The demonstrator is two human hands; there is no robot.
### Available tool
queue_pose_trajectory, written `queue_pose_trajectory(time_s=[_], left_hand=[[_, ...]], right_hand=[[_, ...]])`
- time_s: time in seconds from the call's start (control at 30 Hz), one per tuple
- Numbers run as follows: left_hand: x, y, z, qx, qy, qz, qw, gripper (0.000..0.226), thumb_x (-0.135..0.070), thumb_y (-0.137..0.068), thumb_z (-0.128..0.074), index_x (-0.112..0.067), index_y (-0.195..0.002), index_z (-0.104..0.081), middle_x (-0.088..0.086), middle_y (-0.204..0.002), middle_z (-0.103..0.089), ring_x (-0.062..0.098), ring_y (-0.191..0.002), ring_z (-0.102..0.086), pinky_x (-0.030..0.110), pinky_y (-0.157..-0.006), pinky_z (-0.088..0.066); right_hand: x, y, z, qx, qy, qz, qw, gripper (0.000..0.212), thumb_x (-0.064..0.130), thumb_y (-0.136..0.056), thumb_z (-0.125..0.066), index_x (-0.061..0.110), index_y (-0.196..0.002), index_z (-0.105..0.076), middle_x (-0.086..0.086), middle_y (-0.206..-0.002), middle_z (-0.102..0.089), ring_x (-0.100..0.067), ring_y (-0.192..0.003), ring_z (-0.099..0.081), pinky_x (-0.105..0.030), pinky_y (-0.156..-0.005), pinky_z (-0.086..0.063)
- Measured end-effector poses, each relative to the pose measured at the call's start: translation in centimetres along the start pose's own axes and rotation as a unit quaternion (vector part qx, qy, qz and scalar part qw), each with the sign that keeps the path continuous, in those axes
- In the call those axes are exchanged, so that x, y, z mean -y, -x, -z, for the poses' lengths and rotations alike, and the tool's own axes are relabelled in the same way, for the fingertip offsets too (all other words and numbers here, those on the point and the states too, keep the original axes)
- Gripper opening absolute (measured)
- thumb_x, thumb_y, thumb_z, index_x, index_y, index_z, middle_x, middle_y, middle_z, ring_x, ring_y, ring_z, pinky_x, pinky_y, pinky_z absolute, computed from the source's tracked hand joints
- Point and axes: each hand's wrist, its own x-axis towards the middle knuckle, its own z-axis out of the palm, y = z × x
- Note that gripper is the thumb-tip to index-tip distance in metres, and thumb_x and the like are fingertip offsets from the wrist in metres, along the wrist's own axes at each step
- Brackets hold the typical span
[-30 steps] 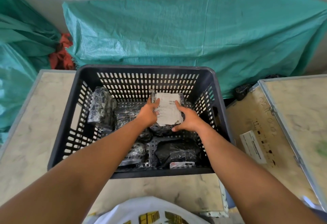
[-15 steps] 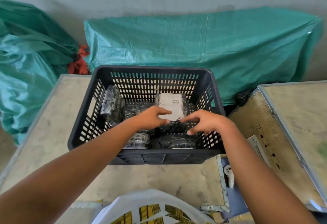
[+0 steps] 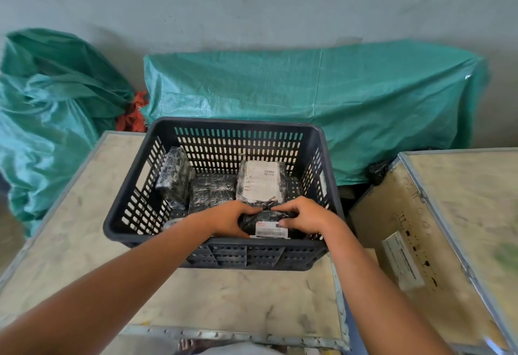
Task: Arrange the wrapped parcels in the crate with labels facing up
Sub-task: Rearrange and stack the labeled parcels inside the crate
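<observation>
You are clasping the black wrapped parcel (image 3: 265, 221) at the crate's (image 3: 131, 209) near wall, left hand (image 3: 227, 218) and right hand (image 3: 305, 218) fingers curled round its ends; it is looking soft, slick, light.

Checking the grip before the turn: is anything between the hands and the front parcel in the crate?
Nothing visible. The left hand and right hand both rest directly on the front parcel inside the crate, its label showing between them.

Both hands (image 3: 228, 218) now on near parcel (image 3: 266, 221)
</observation>
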Motion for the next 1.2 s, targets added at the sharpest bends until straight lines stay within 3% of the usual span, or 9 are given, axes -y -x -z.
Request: queue_pose_trajectory(time_s=[0.13,0.33,0.43,0.57,0.77,0.93,1.07,1.13,1.2], left_hand=[[-0.3,-0.1,-0.1,-0.048,-0.021,0.007,0.999,0.083,-0.029,-0.073,-0.088,-0.026,-0.148,-0.052,-0.002,-0.134,-0.065,0.017,-0.119,-0.06,0.021,-0.096,-0.037],[-1.4,1.3,1.1,-0.146,-0.023,-0.099,0.984,0.064,-0.03,-0.079,-0.078,-0.027,-0.14,-0.06,-0.005,-0.1,-0.073,0.009,-0.086,-0.066,0.02,-0.077,-0.05],[-2.0,2.6,2.7,-0.206,0.002,-0.154,0.966,0.064,-0.025,-0.082,-0.08,-0.017,-0.143,-0.059,0.001,-0.109,-0.072,0.013,-0.096,-0.066,0.025,-0.086,-0.053],[-2.7,4.3,7.1,-0.233,0.138,-0.143,0.952,0.057,-0.031,-0.077,-0.082,-0.031,-0.133,-0.067,-0.015,-0.101,-0.074,0.005,-0.088,-0.071,0.02,-0.075,-0.058],[-2.8,5.1,13.9,-0.278,0.295,-0.145,0.903,0.044,-0.014,-0.084,-0.083,-0.033,-0.122,-0.073,-0.012,-0.112,-0.076,0.008,-0.104,-0.072,0.023,-0.085,-0.058],[-2.8,3.9,16.2,-0.246,0.444,-0.143,0.85,0.042,-0.01,-0.086,-0.08,-0.035,-0.119,-0.075,0.002,-0.113,-0.077,0.022,-0.101,-0.074,0.04,-0.074,-0.063],[-2.7,2.4,16.1,-0.286,0.458,-0.152,0.828,0.05,-0.021,-0.086,-0.08,-0.049,-0.126,-0.067,-0.01,-0.119,-0.074,0.016,-0.107,-0.072,0.038,-0.079,-0.062],[-2.2,1.8,15.4,-0.275,0.411,-0.15,0.856,0.067,-0.032,-0.084,-0.081,-0.059,-0.138,-0.051,-0.018,-0.131,-0.066,0.012,-0.117,-0.066,0.033,-0.09,-0.058],[-1.6,0.8,13.9,-0.233,0.328,-0.119,0.907,0.09,-0.039,-0.081,-0.083,-0.064,-0.148,-0.029,-0.023,-0.145,-0.051,0.01,-0.128,-0.055,0.032,-0.1,-0.052]], right_hand=[[0.1,-0.2,-0.2,-0.021,-0.011,0.005,1.0,0.044,0.02,-0.096,-0.073,0.032,-0.137,-0.067,-0.001,-0.139,-0.067,-0.02,-0.125,-0.062,-0.039,-0.108,-0.048],[0.9,0.8,1.0,-0.057,-0.032,0.021,0.998,0.04,0.016,-0.097,-0.071,0.028,-0.136,-0.068,0.001,-0.138,-0.066,-0.018,-0.125,-0.06,-0.038,-0.108,-0.048],[2.4,2.2,3.0,-0.077,-0.043,0.054,0.995,0.042,0.017,-0.098,-0.07,0.028,-0.138,-0.066,0.005,-0.142,-0.063,-0.016,-0.131,-0.058,-0.04,-0.107,-0.05],[5.1,4.7,5.4,-0.141,-0.122,0.094,0.978,0.048,0.024,-0.096,-0.073,0.039,-0.141,-0.061,0.022,-0.137,-0.057,-0.013,-0.129,-0.052,-0.037,-0.067,-0.066],[6.9,6.8,5.4,-0.26,-0.219,0.186,0.922,0.094,0.033,-0.074,-0.094,0.058,-0.148,-0.042,0.029,-0.143,-0.057,-0.004,-0.13,-0.058,-0.035,-0.101,-0.055],[8.5,5.0,4.5,-0.302,-0.146,0.2,0.921,0.132,0.043,-0.067,-0.095,0.063,-0.155,0.0,0.059,-0.144,-0.024,0.024,-0.139,-0.026,-0.019,-0.114,-0.03],[7.8,3.1,5.4,-0.34,-0.179,0.218,0.897,0.123,0.026,-0.075,-0.093,0.064,-0.155,-0.008,0.018,-0.159,-0.037,0.0,-0.142,-0.045,-0.023,-0.11,-0.046],[7.1,2.0,5.7,-0.342,-0.226,0.218,0.886,0.116,0.017,-0.078,-0.091,0.067,-0.151,-0.017,0.008,-0.158,-0.043,-0.009,-0.135,-0.056,-0.026,-0.1,-0.055],[6.3,0.6,5.9,-0.332,-0.265,0.205,0.882,0.108,0.009,-0.08,-0.088,0.069,-0.147,-0.027,0.017,-0.151,-0.052,-0.009,-0.127,-0.064,-0.029,-0.094,-0.059]])
